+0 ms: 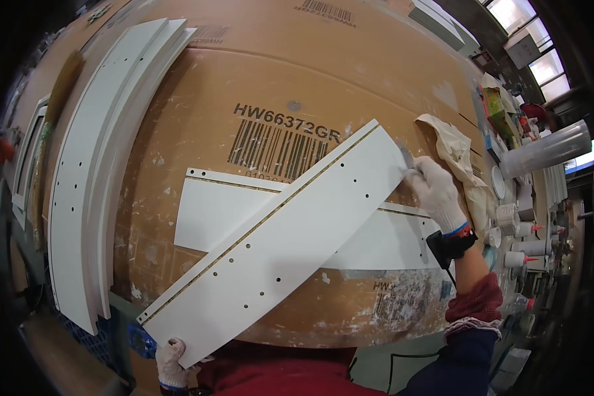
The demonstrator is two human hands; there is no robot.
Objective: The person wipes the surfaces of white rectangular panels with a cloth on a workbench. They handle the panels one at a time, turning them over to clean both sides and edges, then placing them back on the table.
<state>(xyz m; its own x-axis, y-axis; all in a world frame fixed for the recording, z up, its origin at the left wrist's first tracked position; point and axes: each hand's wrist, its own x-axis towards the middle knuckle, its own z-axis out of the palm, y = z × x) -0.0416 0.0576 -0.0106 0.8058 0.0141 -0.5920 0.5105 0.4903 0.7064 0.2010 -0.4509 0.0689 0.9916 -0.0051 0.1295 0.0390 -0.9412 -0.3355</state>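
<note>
A long white panel (277,244) with drilled holes and a groove along one edge lies slantwise before me, its near end past the table's front edge. My left hand (172,364), in a white knit glove, grips that near corner, thumb on top. At the far right end is my gloved right hand (435,190), its fingers closed against the panel's end edge. A small greyish patch (406,157) shows at those fingertips, too blurred to name. Beneath the slanted panel lies a second white panel (208,210), partly covered by it.
Brown cardboard (178,112) with dried white smears covers the table. Several white boards (79,145) are stacked at the left. Crumpled cream paper (452,142) lies beyond my right hand. Along the right stand bottles with red tips (516,259) and a clear roll (546,150).
</note>
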